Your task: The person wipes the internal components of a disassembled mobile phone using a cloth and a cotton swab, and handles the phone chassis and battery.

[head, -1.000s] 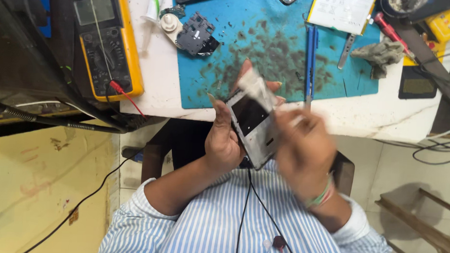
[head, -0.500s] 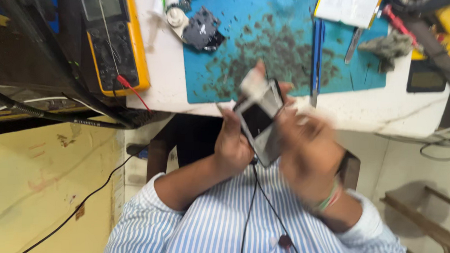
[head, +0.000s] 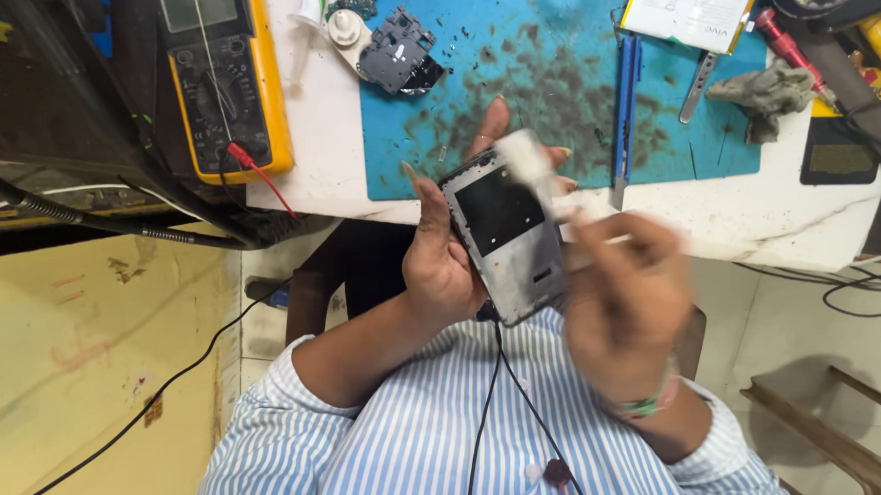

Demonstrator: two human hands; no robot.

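Observation:
My left hand (head: 440, 262) grips an opened phone frame (head: 507, 242), a grey metal shell with a dark square patch, held upright over my lap at the table's front edge. My right hand (head: 626, 301) is blurred by motion and holds a small white brush-like tool (head: 531, 168) whose pale head rests on the frame's upper corner. A green band sits on my right wrist. Both sleeves are blue and white striped.
A blue work mat (head: 563, 81) with dark stains lies on the white table (head: 754, 219). On it sit a black phone part (head: 396, 56), blue tweezers (head: 626, 98) and a grey rag (head: 773, 91). A yellow multimeter (head: 222, 69) stands at left. A black cable hangs down my chest.
My right hand has shifted along the phone frame in a brushing motion, the white tool head moving to the upper corner. The left hand keeps hold of the frame.

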